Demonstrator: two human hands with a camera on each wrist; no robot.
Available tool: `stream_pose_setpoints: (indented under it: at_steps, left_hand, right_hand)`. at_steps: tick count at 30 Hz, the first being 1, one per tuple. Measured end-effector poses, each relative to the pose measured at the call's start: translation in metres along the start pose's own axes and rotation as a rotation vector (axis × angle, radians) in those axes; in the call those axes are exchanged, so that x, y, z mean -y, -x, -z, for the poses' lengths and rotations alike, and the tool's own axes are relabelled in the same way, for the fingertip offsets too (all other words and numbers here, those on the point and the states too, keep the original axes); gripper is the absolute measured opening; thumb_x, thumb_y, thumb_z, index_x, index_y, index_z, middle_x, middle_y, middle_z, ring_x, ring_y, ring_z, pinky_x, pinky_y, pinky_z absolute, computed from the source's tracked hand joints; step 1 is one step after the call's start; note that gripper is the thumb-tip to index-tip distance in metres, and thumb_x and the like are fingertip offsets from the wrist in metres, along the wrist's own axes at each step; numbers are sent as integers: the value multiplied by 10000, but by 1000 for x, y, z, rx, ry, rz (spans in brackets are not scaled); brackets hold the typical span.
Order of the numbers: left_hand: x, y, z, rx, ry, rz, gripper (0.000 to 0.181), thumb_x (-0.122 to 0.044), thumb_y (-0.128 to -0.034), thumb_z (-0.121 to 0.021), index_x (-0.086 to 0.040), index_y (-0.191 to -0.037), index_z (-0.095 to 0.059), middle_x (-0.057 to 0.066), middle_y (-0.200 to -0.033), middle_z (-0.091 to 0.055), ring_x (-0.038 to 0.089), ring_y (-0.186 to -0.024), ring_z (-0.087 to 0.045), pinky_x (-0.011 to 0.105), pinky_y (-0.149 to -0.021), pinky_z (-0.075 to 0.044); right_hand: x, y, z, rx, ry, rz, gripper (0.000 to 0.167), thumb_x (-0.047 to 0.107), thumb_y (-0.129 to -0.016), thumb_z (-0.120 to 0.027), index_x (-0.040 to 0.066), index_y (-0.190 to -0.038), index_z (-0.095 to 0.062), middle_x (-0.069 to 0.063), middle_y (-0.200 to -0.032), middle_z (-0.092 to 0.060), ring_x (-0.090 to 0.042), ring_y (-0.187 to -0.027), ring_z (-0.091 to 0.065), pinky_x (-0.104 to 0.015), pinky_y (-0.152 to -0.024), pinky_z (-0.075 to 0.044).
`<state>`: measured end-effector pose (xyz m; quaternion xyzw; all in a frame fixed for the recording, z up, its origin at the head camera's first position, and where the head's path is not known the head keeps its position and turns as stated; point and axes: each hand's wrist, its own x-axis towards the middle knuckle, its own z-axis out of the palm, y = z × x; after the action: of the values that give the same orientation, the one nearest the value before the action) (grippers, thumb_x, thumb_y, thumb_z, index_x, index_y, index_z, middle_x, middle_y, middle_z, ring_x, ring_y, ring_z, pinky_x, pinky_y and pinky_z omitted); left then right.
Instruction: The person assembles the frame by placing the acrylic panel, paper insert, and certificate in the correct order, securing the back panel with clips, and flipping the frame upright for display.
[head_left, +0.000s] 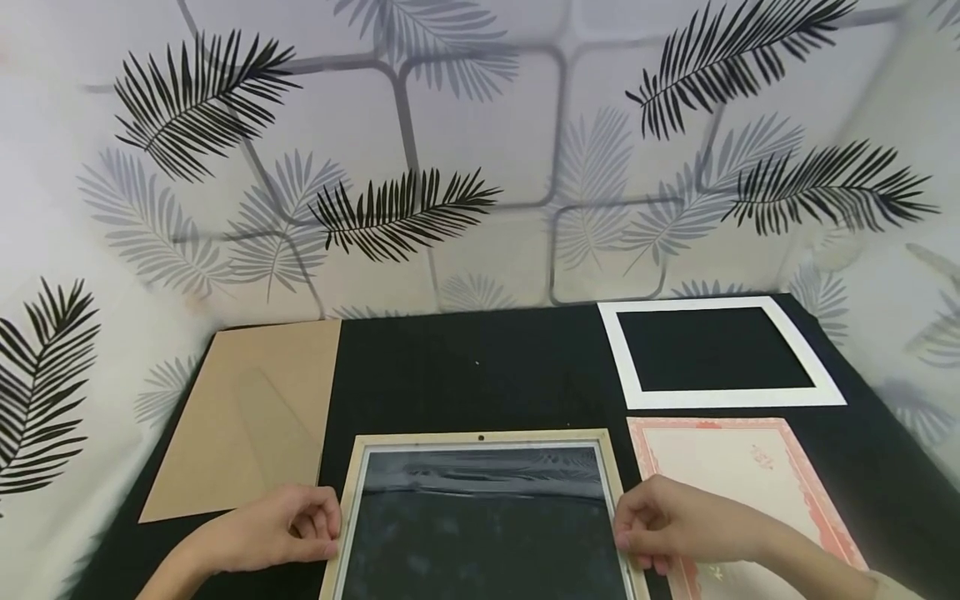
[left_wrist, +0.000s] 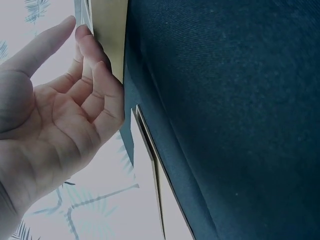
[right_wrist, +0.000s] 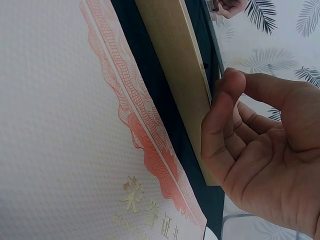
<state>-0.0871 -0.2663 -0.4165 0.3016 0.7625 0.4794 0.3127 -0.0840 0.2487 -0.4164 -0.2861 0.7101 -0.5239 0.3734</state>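
A light wooden picture frame [head_left: 480,436] lies at the front centre, with a shiny clear sheet [head_left: 480,533] over its opening that shows reflections. My left hand [head_left: 277,529] is at the left side of the frame, thumb and forefinger pinching the edge of the clear sheet. Opposite it, my right hand [head_left: 675,521] pinches the sheet's right edge, its other fingers curled beside the frame's wooden side [right_wrist: 172,75]. In the left wrist view the left thumb and forefinger [left_wrist: 92,47] nearly meet at a thin transparent edge. The near end of the frame is cut off.
A brown board [head_left: 255,408] lies at the left on the black cloth [head_left: 480,367]. At the back right is a white mat border [head_left: 735,398]. Below it lies a certificate sheet with a pink border [head_left: 720,467], partly under my right forearm. A leaf-patterned curtain [head_left: 480,150] hangs behind.
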Motion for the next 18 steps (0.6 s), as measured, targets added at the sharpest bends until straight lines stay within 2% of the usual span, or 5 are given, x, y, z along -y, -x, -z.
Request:
stream_pose_setpoints:
  at_steps: [8,18]
  left_hand:
    - [1,-1,0,14,0,10,94,-79,-973,-687,-43,-974,-599,-78,-815,-605,49,-723,-570,235,-636,-529]
    - [1,-3,1,21,-37,-21,104,-84,-962,-703,-65,-952,-601,-113,-783,-582,23,-694,-547,222,-607,-513]
  right_hand:
    - [-1,0,-2,-16,67,8,123,60,-1003,-617,57,-907,-695,55,-703,-628,-42,-572,-542,-150,-518,-441]
    - [1,-2,0,5,93,12,185,113,-1032,-603,66,-871,-681,72,-681,-609,-35,-542,-518,-142,-488,-407]
